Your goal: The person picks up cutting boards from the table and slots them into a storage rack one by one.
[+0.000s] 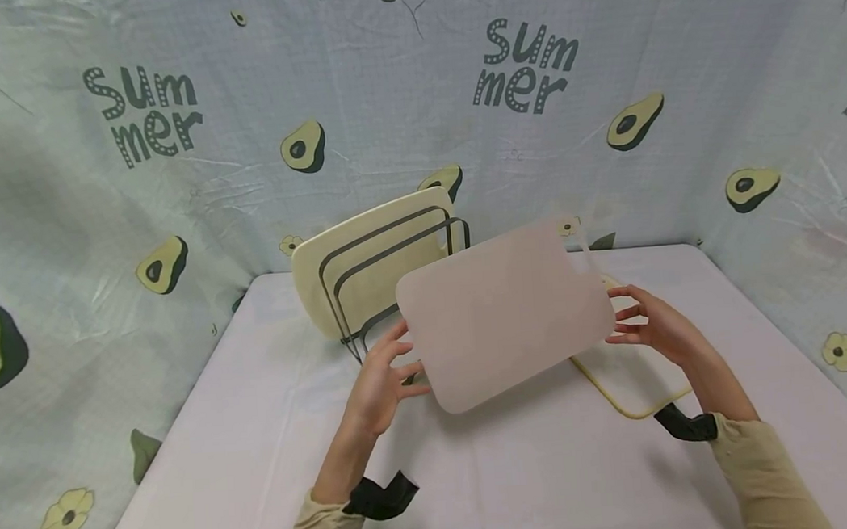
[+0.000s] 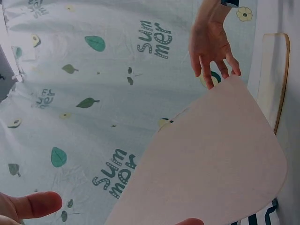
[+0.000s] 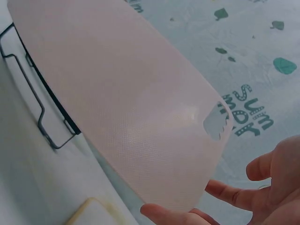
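Observation:
A pale pink cutting board is raised above the table, tilted, its handle slot at the upper right. My left hand touches its left short edge with spread fingers. In the left wrist view the left thumb stands apart from the board. At the opposite edge my right hand supports the lower right corner with extended fingertips. The right wrist view shows the right thumb clear of the board, fingers at and under the corner. Behind is a black wire rack with a cream cutting board standing in it.
A white board with a yellow rim lies on the table at the right, partly hidden under the pink board and right arm. The white tabletop reaches back to a patterned cloth backdrop. Black bands circle both wrists.

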Motion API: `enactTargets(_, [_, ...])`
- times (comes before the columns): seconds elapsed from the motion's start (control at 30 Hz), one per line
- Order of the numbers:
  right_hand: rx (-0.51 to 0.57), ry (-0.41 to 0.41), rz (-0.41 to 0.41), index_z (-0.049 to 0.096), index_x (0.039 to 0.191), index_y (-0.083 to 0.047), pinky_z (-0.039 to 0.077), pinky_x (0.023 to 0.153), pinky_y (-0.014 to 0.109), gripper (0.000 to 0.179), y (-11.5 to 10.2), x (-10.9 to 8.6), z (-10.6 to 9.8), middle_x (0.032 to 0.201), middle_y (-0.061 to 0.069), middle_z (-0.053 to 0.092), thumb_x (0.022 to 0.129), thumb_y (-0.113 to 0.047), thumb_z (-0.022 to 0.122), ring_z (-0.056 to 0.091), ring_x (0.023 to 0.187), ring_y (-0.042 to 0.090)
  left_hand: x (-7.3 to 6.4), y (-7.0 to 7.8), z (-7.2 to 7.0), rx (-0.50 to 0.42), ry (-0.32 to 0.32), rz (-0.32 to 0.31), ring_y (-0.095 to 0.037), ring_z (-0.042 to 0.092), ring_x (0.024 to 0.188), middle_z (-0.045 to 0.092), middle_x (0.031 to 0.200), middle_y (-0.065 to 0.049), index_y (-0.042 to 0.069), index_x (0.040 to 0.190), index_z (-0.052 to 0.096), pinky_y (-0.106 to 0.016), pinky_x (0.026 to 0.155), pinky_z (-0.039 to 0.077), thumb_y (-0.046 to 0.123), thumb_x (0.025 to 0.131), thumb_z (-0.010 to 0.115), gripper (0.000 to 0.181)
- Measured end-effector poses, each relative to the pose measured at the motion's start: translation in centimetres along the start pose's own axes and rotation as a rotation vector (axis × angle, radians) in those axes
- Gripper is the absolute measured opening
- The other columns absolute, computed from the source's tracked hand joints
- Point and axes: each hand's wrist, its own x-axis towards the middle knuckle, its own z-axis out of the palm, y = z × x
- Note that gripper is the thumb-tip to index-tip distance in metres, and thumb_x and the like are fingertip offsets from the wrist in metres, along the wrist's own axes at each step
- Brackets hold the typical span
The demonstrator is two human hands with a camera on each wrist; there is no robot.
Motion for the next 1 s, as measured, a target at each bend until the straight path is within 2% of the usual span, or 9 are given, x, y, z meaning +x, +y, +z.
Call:
enactTargets(0.2, [0.068,0.017,0.015,0.041,0.111,-0.023,0.053,0.075,0.031,0.03,-0.7,0.3,1.0,0.098,0.01,0.036,0.093,-0.045,0.03,0.051,0.076,0.014,-0.2,0.4,-0.6,-0.01,0.046,0.002,-0.046,0.032,0.125,0.018,0.142,-0.021,0.003,0.141,0.019,-0.056,0.09,0.039,0.012,0.09,0.031,0.053])
enactTargets(0.37, [0.078,0.035,0.039,0.039,0.113,-0.023,0.053,0.075,0.031,0.033,-1.1,0.8,1.6,0.1,0.01,0.034,0.092,-0.047,0.033,0.05,0.076,0.014,-0.3,0.8,-1.0,-0.022,0.071,0.016,-0.043,0.031,0.127,0.022,0.137,-0.023,-0.001,0.138,0.02,-0.053,0.089,0.042,0.013,0.091,0.031,0.05])
enactTargets(0.57, [0.065,0.047,0.018,0.038,0.12,-0.02,0.052,0.076,0.032,0.037,-1.7,1.3,2.3,0.1,0.01,0.035,0.093,-0.044,0.031,0.051,0.078,0.014,-0.4,1.2,-1.5,-0.012,0.074,0.065,-0.044,0.027,0.129,0.021,0.138,-0.022,-0.007,0.136,0.022,-0.06,0.092,0.035,0.01,0.091,0.028,0.049])
enactTargets(0.77, [0.028,0.059,-0.008,0.029,0.13,-0.012,0.052,0.077,0.032,0.052,-2.6,1.6,3.0,0.105,0.009,0.033,0.093,-0.047,0.03,0.053,0.082,0.014,-0.5,1.7,-1.8,-0.032,0.084,0.086,-0.041,0.027,0.13,0.02,0.143,-0.019,-0.005,0.137,0.023,-0.061,0.096,0.029,0.009,0.091,0.027,0.049])
enactTargets(1.0, [0.03,0.043,-0.052,0.027,0.132,-0.009,0.052,0.078,0.031,0.052,-3.6,2.1,4.0,0.107,0.01,0.032,0.094,-0.044,0.029,0.055,0.084,0.014,-1.0,2.1,-1.9,-0.074,0.122,0.138,-0.041,0.019,0.133,0.015,0.146,-0.018,-0.004,0.139,0.02,-0.061,0.1,0.022,0.006,0.089,0.029,0.052])
